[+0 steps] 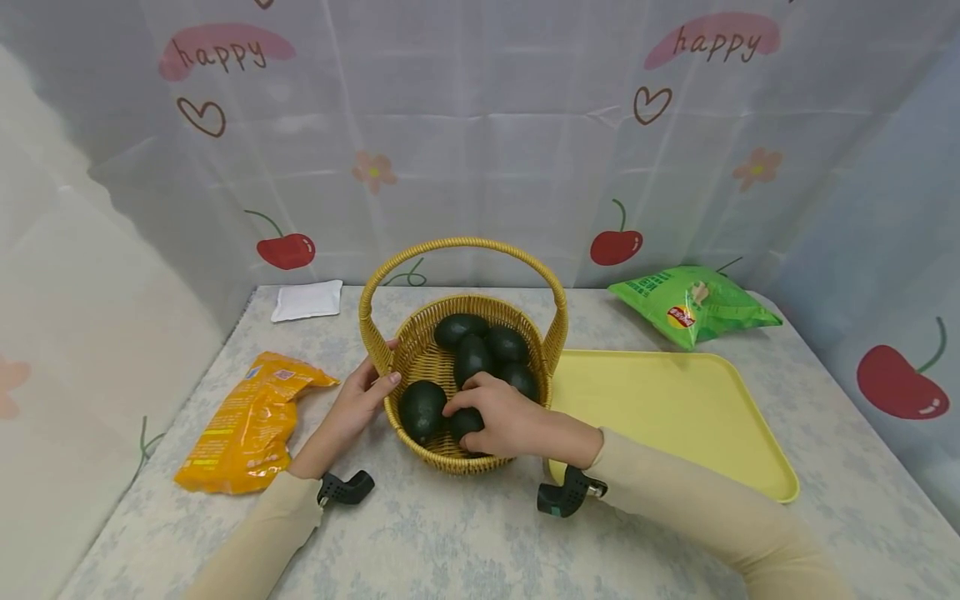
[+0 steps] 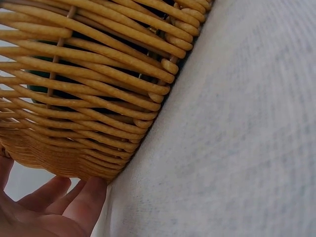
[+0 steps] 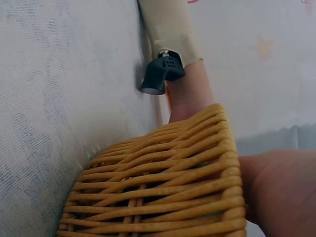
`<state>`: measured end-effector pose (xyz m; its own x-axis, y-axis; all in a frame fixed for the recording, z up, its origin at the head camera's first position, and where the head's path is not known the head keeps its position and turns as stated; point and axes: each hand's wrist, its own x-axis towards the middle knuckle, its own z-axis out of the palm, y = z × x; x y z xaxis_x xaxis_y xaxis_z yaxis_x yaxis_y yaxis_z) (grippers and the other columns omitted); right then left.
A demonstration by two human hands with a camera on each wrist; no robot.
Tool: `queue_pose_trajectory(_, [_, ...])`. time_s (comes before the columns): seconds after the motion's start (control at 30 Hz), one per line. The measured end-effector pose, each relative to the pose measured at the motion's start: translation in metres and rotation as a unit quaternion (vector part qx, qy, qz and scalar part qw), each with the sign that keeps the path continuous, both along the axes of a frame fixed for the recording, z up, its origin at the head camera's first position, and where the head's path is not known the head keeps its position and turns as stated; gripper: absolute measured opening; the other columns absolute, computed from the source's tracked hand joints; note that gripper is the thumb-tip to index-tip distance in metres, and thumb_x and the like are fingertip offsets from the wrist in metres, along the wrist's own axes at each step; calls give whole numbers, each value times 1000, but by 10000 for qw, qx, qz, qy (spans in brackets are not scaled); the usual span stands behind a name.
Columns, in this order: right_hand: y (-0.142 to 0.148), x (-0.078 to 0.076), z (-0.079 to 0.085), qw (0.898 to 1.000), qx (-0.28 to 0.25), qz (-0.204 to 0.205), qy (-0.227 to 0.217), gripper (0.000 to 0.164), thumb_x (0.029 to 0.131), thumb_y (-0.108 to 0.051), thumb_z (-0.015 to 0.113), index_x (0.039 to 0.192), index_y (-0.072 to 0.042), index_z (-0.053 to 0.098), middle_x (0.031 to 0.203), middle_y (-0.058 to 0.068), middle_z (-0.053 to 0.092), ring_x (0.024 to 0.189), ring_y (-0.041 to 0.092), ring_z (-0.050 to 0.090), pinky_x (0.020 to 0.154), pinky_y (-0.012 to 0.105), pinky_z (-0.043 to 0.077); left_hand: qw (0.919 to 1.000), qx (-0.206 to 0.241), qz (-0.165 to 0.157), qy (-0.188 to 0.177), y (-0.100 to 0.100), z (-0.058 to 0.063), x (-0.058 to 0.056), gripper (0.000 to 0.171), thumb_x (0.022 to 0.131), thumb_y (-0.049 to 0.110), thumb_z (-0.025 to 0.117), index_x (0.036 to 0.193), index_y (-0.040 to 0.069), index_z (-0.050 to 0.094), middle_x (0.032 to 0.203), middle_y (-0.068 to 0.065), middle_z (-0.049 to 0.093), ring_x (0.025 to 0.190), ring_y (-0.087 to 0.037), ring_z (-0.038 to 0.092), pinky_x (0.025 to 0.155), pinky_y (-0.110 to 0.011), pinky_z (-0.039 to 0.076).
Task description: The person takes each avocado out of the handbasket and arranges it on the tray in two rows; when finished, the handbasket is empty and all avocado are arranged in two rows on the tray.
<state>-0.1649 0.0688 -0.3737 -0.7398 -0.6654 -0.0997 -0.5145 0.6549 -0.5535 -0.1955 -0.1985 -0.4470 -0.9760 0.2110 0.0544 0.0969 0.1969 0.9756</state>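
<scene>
A round woven basket (image 1: 457, 468) with a tall arched handle stands in the middle of the table, and several dark green avocados (image 1: 472, 358) lie in it. My left hand (image 1: 363, 398) holds the basket's left side by the handle's base, the thumb at the rim. In the left wrist view, the fingertips (image 2: 91, 197) of that hand touch the outer weave. Reaching over the front right rim, my right hand (image 1: 504, 417) grips an avocado (image 1: 467, 423) low in the basket. Another avocado (image 1: 422, 410) lies just left of those fingers. The right wrist view shows mostly the basket's outer wall (image 3: 168, 182), which hides the fingers.
A yellow tray (image 1: 667, 408) lies right of the basket, partly under the right forearm. Behind it sits a green chip bag (image 1: 693, 304). An orange snack bag (image 1: 251, 425) lies at the left, with a small white packet (image 1: 307, 300) farther back. A printed curtain (image 1: 480, 142) hangs behind.
</scene>
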Motion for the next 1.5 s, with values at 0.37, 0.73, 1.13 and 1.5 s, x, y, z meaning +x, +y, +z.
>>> queue_pose_trajectory(0.37, [20, -7, 18, 9967, -698, 113, 397, 38, 86, -14, 73, 123, -15, 73, 136, 15, 60, 130, 33, 54, 98, 48, 53, 9999, -60, 74, -60, 1, 1, 1, 58, 107, 19, 52, 161, 18, 32, 158, -25, 41, 128, -28, 48, 90, -17, 48])
queue_pose_trajectory(0.73, [54, -8, 38, 9896, -1367, -113, 426, 37, 85, -13, 73, 122, -16, 73, 132, 10, 63, 120, 27, 57, 92, 40, 53, 9999, -126, 60, 1, -1, 1, 0, 58, 107, 19, 52, 161, 16, 32, 158, -25, 41, 127, -25, 50, 90, -17, 49])
queue_pose_trajectory(1.13, [98, 5, 50, 9883, -1500, -185, 225, 38, 86, -8, 72, 122, -17, 72, 138, 13, 61, 122, 31, 56, 69, 28, 57, 10000, -42, 44, -25, 0, 1, 2, 58, 107, 20, 53, 161, 14, 32, 159, -24, 40, 128, -28, 49, 90, -17, 49])
queue_pose_trajectory(1.5, [140, 15, 47, 9780, -2070, -157, -209, 37, 87, 0, 72, 122, -11, 70, 137, 20, 57, 114, 21, 59, 69, 30, 62, 10000, 69, -5, -43, 1, 0, 0, 58, 107, 19, 53, 161, 16, 32, 159, -25, 39, 129, -30, 48, 89, -17, 50])
